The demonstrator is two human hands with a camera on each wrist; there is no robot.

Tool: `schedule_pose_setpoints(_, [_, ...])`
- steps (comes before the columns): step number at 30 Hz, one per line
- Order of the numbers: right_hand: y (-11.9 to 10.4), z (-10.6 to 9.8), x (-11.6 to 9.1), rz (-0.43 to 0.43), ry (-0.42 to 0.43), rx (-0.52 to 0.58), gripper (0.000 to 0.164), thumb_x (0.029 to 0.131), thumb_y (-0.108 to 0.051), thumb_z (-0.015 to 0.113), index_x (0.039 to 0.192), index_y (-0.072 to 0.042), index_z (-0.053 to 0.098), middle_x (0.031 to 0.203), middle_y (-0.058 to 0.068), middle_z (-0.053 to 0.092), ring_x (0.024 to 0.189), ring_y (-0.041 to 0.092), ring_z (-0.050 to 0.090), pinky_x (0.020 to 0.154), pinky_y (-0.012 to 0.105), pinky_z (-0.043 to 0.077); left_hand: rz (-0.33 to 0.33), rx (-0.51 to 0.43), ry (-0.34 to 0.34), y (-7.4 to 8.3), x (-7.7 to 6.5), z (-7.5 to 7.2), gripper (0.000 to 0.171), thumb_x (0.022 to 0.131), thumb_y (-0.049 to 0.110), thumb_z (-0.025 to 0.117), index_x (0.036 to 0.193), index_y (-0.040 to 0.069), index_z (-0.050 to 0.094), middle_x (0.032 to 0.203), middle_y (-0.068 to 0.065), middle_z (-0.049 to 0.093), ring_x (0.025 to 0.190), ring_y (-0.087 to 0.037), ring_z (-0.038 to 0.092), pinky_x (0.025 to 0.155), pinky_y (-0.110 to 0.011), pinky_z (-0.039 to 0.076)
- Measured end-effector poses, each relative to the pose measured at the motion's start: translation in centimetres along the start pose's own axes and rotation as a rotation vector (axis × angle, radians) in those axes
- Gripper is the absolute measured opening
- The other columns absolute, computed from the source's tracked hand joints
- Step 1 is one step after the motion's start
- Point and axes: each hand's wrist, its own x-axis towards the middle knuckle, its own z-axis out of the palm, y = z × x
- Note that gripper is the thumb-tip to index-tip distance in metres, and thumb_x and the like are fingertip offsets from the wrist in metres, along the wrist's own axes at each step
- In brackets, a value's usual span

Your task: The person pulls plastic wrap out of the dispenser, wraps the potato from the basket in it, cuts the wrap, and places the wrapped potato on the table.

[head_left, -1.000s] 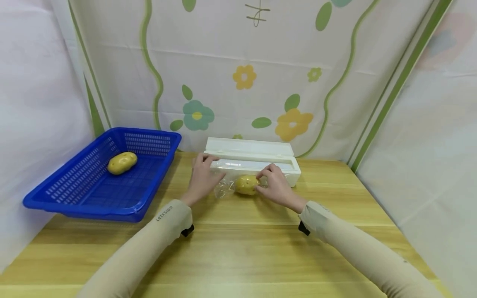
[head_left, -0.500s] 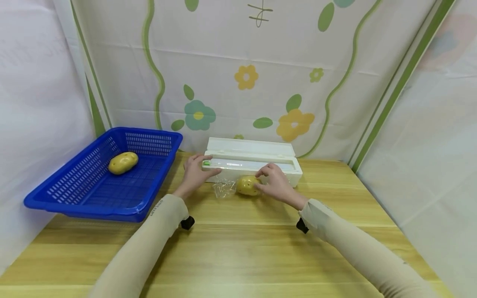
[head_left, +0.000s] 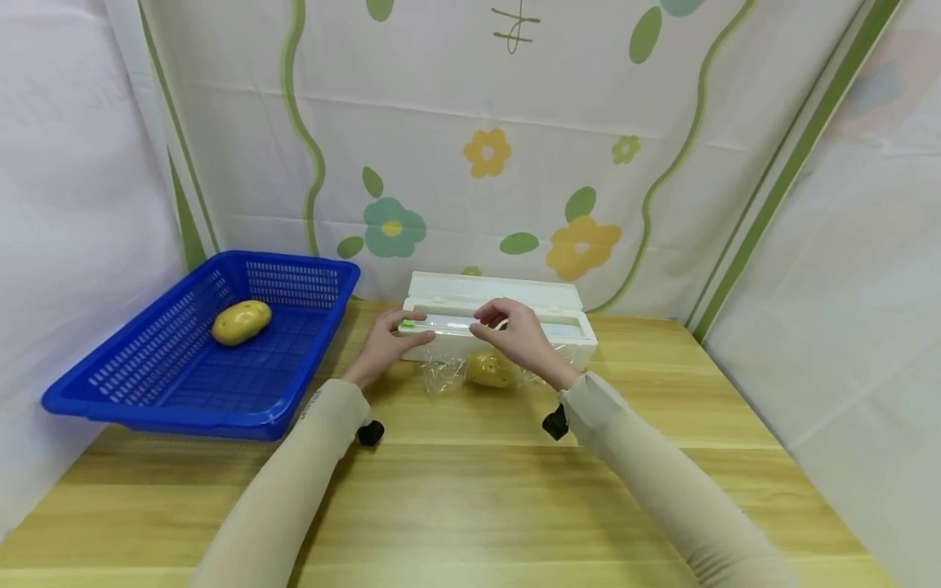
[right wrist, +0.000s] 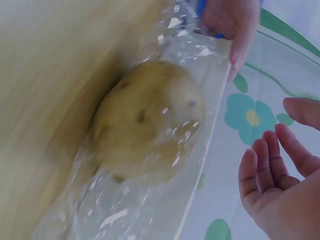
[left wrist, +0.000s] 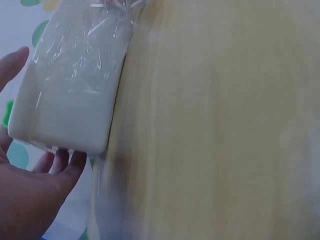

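Right hand: poised above the front of the box, at 1 o'clock from the near potato, the right hand (head_left: 520,335) has thumb and fingertips parted, with nothing between them.
Left hand: at 10 o'clock, the left hand (head_left: 382,343) grips the end of the white box (left wrist: 67,117), close by a green slider (head_left: 408,323).
Near potato: the near potato (head_left: 488,372) sits on the table (head_left: 478,506) at the box's 6 o'clock, under clear film (head_left: 443,376).
White box: lid tipped back toward 12 o'clock, film hanging down its front.
Film work: apparently laid over the potato but not yet parted from the box; the next move seems to call for running the slider across while the left hand steadies the end.
Blue basket: at 9 o'clock, the blue basket (head_left: 220,384) carries a second potato (head_left: 241,322), unwrapped.
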Motion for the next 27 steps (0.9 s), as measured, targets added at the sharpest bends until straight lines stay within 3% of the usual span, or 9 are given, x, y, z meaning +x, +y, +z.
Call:
schedule_pose_setpoints(3, [-0.4, 0.6, 0.8, 0.014, -0.009, 0.06, 0.019, 0.09, -0.018, 0.074, 0.102, -0.003, 0.071, 0.091, 0.004, 0.067, 0.082, 0.02, 0.062, 0.071, 0.034, 0.051, 0.034, -0.011, -0.002, -0.3, 0.2, -0.3, 0.042, 0.087, 0.033, 0.077, 0.12, 0.009, 0.067, 0.133, -0.007, 0.053, 0.121, -0.028, 0.046, 0.097, -0.05, 0.041])
schedule_pose_setpoints(8, [-0.7, 1.6, 1.9, 0.025, -0.026, 0.097, 0.014, 0.093, -0.017, 0.071, 0.101, -0.006, 0.071, 0.09, 0.003, 0.067, 0.082, 0.021, 0.062, 0.07, 0.035, 0.051, 0.04, 0.017, -0.022, -0.4, 0.5, -0.7, 0.029, 0.086, 0.033, 0.079, 0.106, 0.013, 0.071, 0.122, -0.003, 0.059, 0.113, -0.023, 0.05, 0.093, -0.045, 0.044])
schedule_pose_setpoints(15, [-0.9, 3.0, 3.1, 0.016, -0.069, 0.125, 0.017, 0.094, -0.016, 0.069, 0.104, -0.002, 0.072, 0.089, 0.004, 0.068, 0.084, 0.031, 0.063, 0.07, 0.034, 0.052, 0.003, 0.058, -0.048, -0.3, 0.9, -1.2, 0.032, 0.083, 0.037, 0.08, 0.105, 0.014, 0.074, 0.12, -0.003, 0.061, 0.117, -0.024, 0.049, 0.103, -0.051, 0.035])
schedule_pose_setpoints(21, [-1.1, 3.5, 3.8, 0.016, -0.081, 0.161, 0.015, 0.094, -0.014, 0.069, 0.103, -0.003, 0.074, 0.091, 0.003, 0.069, 0.086, 0.036, 0.064, 0.071, 0.035, 0.052, -0.01, 0.033, -0.074, -0.4, 1.3, -1.3, 0.035, 0.082, 0.038, 0.082, 0.106, 0.014, 0.074, 0.118, -0.004, 0.062, 0.113, -0.025, 0.051, 0.095, -0.047, 0.043])
schedule_pose_setpoints(27, [-1.1, 4.0, 4.5, 0.044, -0.112, 0.179, 0.02, 0.093, -0.013, 0.071, 0.105, 0.002, 0.074, 0.093, 0.003, 0.071, 0.088, 0.034, 0.066, 0.078, 0.045, 0.054, -0.024, 0.007, -0.089, -0.4, 1.2, -1.7, 0.035, 0.082, 0.035, 0.082, 0.107, 0.013, 0.074, 0.118, -0.005, 0.061, 0.112, -0.025, 0.051, 0.092, -0.046, 0.045])
